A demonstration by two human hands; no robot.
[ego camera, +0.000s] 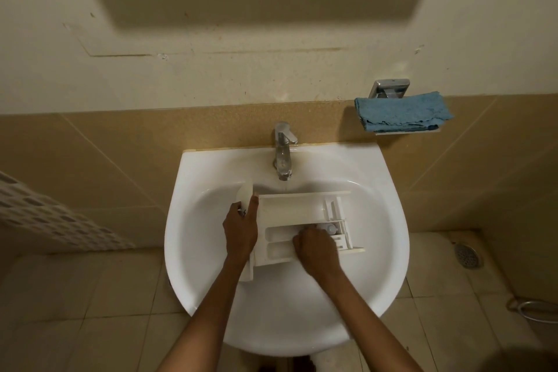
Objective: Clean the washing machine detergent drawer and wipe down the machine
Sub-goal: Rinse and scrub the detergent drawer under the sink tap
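Leftmost: perforated white laundry basket, partly in view, against tan wall tiles.

Centre: white ceramic washbasin, wall-mounted, viewed from above. Chrome mixer tap at rear centre of basin, spout over bowl; whether water runs, cannot tell.

Inside bowl: white plastic detergent drawer, lying across basin below tap, front panel toward left, compartments facing up. Small cap-like insert visible in right-hand compartment, near rear end of drawer.

Left hand: wrapped around front-panel end of drawer, thumb laid along top edge, fingers curled behind panel. Grip firm, closed on drawer.

Right hand: curled into loose fist, knuckles up, pressed into near compartment of drawer. Contents of fist hidden; whether cloth, brush or nothing is held, cannot tell.

Right of basin, on wall: chrome bracket with small shelf, folded blue cloth resting on top, well apart from both hands.

Far right, on beige floor tiles: round metal floor drain; below it, loop of metal hose, partly cut off by frame edge.
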